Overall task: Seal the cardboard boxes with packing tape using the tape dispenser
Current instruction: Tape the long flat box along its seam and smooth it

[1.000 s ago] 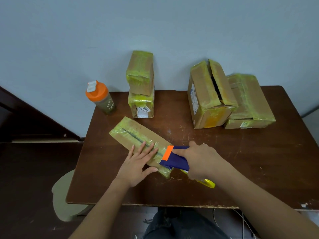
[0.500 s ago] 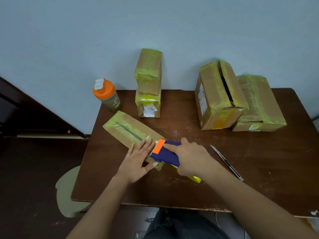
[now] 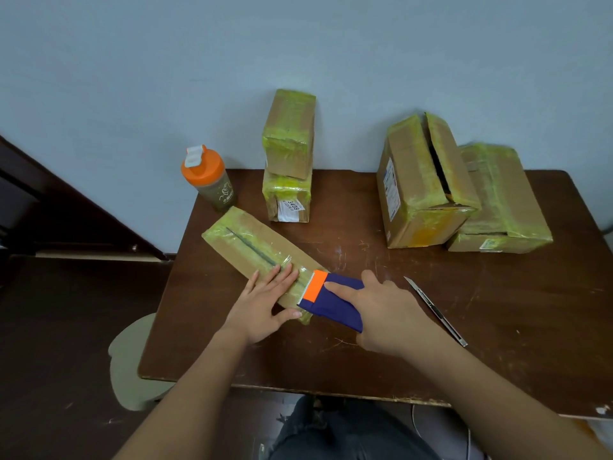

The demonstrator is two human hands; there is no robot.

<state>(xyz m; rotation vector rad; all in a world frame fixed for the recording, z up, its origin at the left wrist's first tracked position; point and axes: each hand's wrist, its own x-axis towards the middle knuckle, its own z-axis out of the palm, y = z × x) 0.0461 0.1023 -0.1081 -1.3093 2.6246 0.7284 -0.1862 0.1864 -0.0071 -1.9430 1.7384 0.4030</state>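
Head view, looking down on a dark brown bench (image 3: 381,353) set against a pale wall. A long flat cardboard box (image 3: 255,250) lies slantwise on the bench, its far end near an orange-capped shaker bottle (image 3: 207,179) and its near end under the person's hands. Yellow-green tape runs along the box's middle seam.

The left hand (image 3: 265,303) lies flat on the near end of the flat box, fingers straight and spread, the thumb out along the box's near edge; it presses down and grips nothing. Just beside it, on the side away from the bottle, the right hand (image 3: 381,313) is wrapped around the tape dispenser (image 3: 331,300), a dark blue body with an orange front band. The forefinger lies stretched along the top of the dispenser toward the orange band, and the other fingers curl around its body. The dispenser's toothed front edge touches the top of the flat box at its near end, right next to the left fingertips.

Beyond the flat box, against the wall, two small taped boxes (image 3: 290,161) stand stacked. Farther from the bottle, a larger box (image 3: 421,180) stands with its top flaps parted along a dark gap, and a low taped box (image 3: 501,200) touches its far side. A slim utility knife (image 3: 434,310) lies on the bench just beside the right hand, apart from the flat box.
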